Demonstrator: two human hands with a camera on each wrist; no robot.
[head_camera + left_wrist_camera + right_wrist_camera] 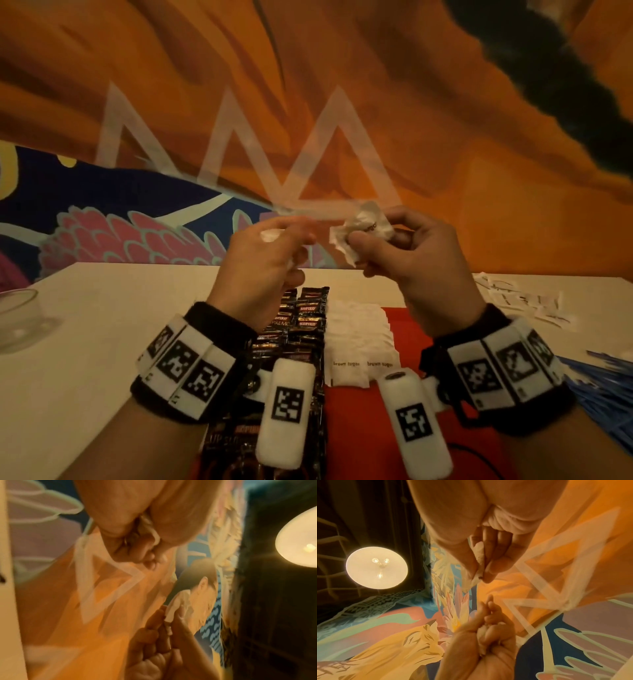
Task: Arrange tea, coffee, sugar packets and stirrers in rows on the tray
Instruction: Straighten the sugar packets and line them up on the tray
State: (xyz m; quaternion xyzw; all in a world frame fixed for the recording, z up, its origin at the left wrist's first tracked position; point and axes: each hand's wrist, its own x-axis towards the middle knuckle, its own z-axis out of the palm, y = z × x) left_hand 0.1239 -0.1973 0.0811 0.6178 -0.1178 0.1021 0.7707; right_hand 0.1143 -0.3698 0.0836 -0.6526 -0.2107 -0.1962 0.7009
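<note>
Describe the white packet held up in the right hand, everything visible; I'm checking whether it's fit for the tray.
The white packet is small, looks like paper, and is crumpled and creased rather than flat. Dark print runs across it, too blurred to read. It is held in the air above the table, tilted, pinched between the thumb and curled fingers of the right hand. In the right wrist view only its thin edge shows in that grip. The left hand, close beside, does not clearly touch it.
</note>
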